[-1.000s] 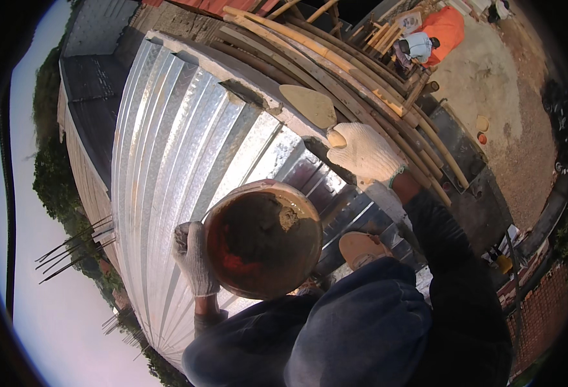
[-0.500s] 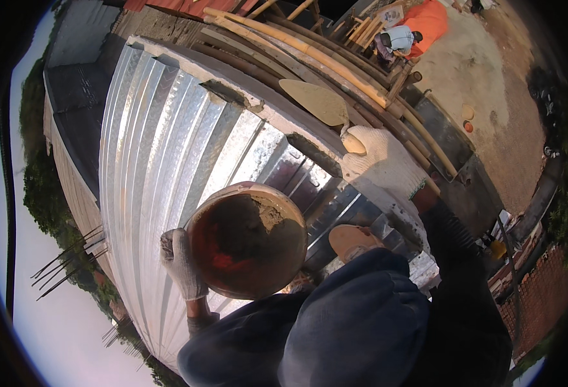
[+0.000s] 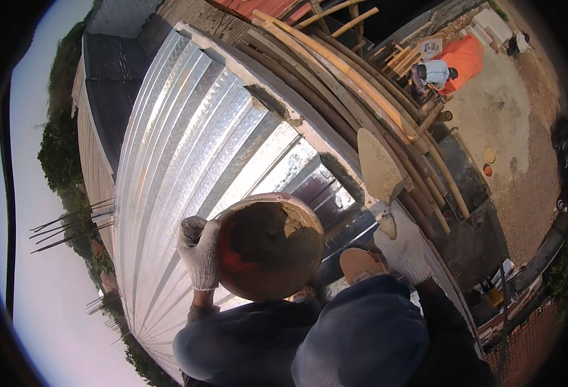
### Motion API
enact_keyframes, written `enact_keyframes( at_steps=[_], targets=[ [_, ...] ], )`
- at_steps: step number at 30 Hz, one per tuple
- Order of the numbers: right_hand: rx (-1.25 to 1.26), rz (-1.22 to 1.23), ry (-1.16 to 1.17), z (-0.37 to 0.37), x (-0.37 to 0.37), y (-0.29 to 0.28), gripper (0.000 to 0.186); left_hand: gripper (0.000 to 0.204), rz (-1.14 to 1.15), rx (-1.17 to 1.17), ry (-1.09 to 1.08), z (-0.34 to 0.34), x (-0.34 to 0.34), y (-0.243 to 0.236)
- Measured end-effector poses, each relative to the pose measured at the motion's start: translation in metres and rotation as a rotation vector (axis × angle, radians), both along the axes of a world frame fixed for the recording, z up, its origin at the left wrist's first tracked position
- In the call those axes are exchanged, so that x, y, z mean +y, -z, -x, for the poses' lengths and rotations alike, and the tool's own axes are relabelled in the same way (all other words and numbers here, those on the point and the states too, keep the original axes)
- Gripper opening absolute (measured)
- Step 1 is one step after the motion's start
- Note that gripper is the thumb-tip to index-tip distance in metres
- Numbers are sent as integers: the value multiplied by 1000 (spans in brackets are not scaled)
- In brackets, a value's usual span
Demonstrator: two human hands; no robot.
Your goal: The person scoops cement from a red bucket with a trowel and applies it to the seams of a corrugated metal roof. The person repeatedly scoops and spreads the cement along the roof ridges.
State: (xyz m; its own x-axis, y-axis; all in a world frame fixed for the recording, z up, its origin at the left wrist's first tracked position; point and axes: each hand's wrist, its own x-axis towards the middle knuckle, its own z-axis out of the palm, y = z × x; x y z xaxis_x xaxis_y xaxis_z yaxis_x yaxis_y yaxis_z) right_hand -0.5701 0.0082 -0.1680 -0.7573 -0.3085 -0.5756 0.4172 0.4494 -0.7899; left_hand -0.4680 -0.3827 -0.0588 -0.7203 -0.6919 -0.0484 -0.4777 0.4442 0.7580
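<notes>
My left hand point(image 3: 198, 253), in a dirty white glove, grips the left rim of a round orange pan point(image 3: 270, 248) smeared with grey mortar and holds it in front of my chest. My right hand point(image 3: 405, 248), also gloved, is closed on the handle of a pointed trowel point(image 3: 377, 166) whose blade points up and away, above the top of a plastered wall point(image 3: 310, 132). My knees in dark blue trousers point(image 3: 361, 335) fill the bottom of the view.
A shiny corrugated metal roof point(image 3: 187, 161) slopes down to the left below me. Bamboo scaffold poles point(image 3: 361, 97) run along the wall. Far below on the right lie sandy ground point(image 3: 516, 142) and a person in orange point(image 3: 455, 61). Rebar ends point(image 3: 65, 222) stick out at left.
My right hand has drawn back from the wall toward my body and the trowel blade has risen into clear view. The pan has shifted slightly right with my left hand.
</notes>
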Motion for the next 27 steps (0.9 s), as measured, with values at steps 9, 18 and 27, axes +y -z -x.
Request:
enact_keyframes(
  at_steps=[9, 18, 27],
  targets=[
    [131, 5, -12, -29, -6, 15, 33, 24, 139, -117, 18, 4, 9, -15],
    [37, 2, 60, -39, -7, 9, 33, 32, 73, -284, 94, 22, 22, -27],
    [159, -82, 26, -52, 7, 12, 42, 50, 204, -391, 268, 16, 36, -43]
  ],
)
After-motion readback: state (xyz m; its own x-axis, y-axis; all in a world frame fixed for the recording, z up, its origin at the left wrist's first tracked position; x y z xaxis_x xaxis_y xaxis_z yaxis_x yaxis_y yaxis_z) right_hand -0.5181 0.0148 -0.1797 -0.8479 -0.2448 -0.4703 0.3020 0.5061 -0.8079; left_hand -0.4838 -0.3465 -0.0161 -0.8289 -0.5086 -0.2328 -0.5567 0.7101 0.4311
